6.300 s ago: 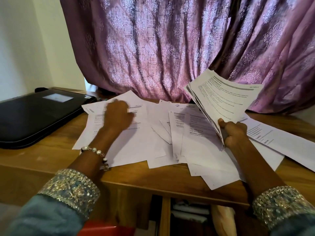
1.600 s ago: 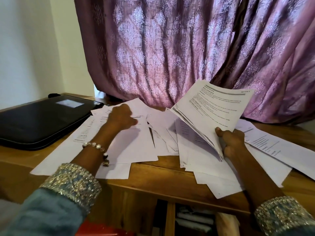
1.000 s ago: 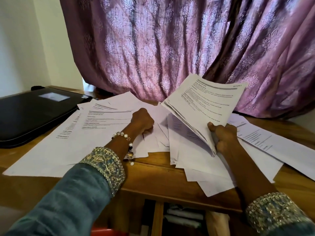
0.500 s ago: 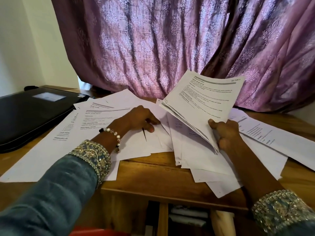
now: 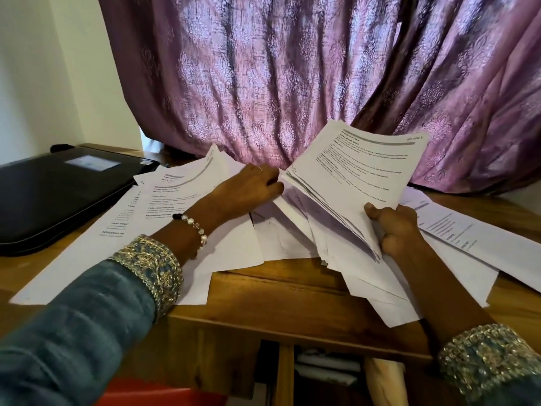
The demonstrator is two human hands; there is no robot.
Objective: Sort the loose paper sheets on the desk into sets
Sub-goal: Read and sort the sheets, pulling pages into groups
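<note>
Printed white sheets lie scattered over the wooden desk: a spread on the left, a heap in the middle and more on the right. My right hand grips the lower corner of a thick stack of sheets, held tilted up above the middle heap with its printed top page facing me. My left hand rests on the loose sheets, fingers stretched toward the stack's left edge; its fingertips touch the paper there.
A flat black device lies at the desk's left end, partly under the sheets. A purple patterned curtain hangs right behind the desk. Below the desk's front edge an open shelf holds more papers.
My left hand has left the sheets on the left and moved right and further back, up to the left edge of the held stack. The right hand keeps the stack raised.
</note>
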